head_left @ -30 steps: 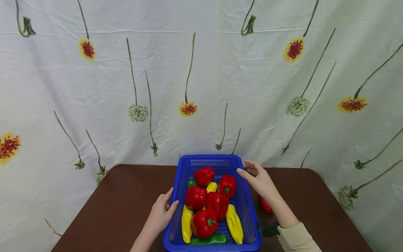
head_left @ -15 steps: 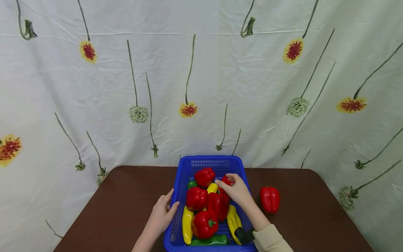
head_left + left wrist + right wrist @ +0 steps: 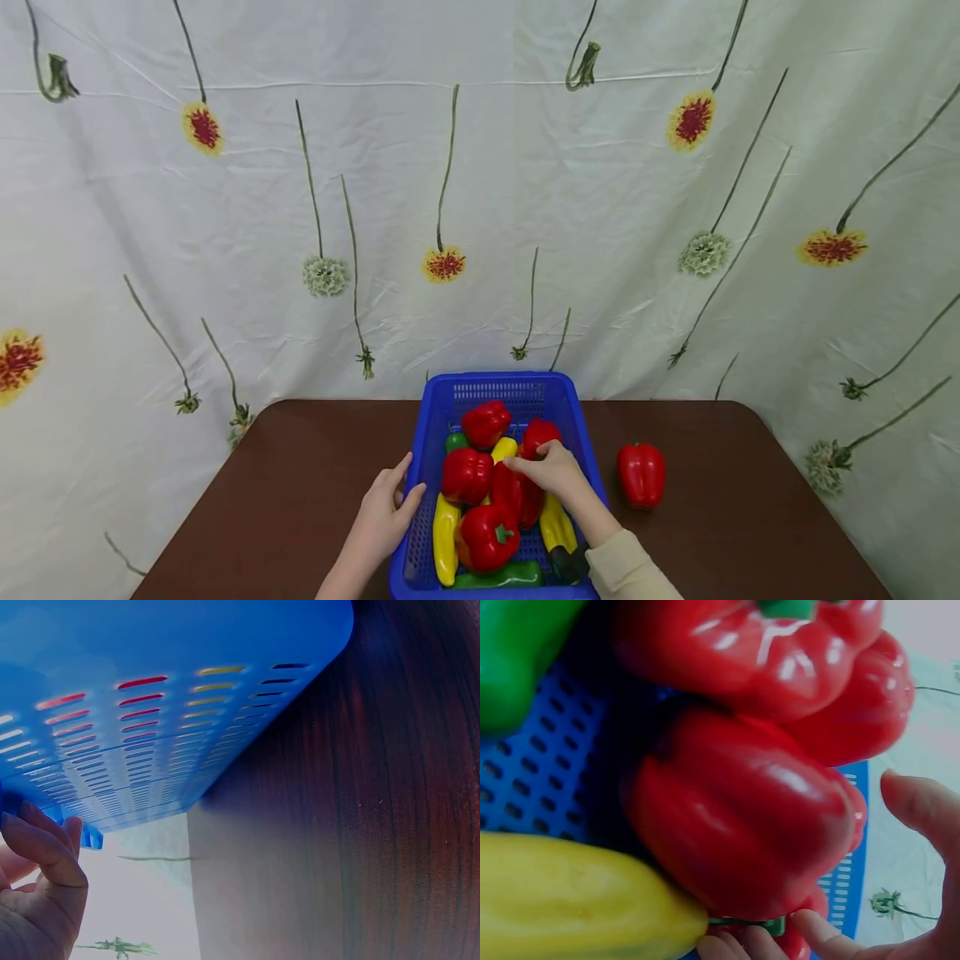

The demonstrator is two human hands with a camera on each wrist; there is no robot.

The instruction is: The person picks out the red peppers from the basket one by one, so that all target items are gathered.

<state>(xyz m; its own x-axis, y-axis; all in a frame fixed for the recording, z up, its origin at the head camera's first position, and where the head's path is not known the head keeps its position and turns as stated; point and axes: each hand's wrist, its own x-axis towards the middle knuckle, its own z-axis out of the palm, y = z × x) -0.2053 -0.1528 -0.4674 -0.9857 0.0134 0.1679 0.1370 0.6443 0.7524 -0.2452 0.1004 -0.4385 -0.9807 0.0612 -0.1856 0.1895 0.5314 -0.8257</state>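
A blue plastic basket [image 3: 422, 442] holds several red bell peppers, yellow peppers and green ones. At its left rim is my left hand [image 3: 381, 512], thumb over the edge and fingers outside; the left wrist view shows those fingers [image 3: 45, 851] curled at the rim. Above the basket's right half is my right hand [image 3: 558, 475], over a red bell pepper [image 3: 517, 496]. In the right wrist view its fingertips [image 3: 810, 926] reach the side of that red bell pepper [image 3: 742, 810], while the thumb stands apart from it. Another red bell pepper [image 3: 542, 435] is partly hidden behind this hand.
One red bell pepper [image 3: 641, 475] lies on the brown table [image 3: 720, 467], right of the basket. Inside, a yellow pepper [image 3: 446, 537] lies along the left wall and a green pepper [image 3: 498, 575] at the front. A flower-printed white cloth [image 3: 480, 183] hangs behind the table.
My right hand has moved left from beside the basket's right rim to over the peppers, then a little lower and nearer. The pepper on the table came into full view. My left hand stayed put.
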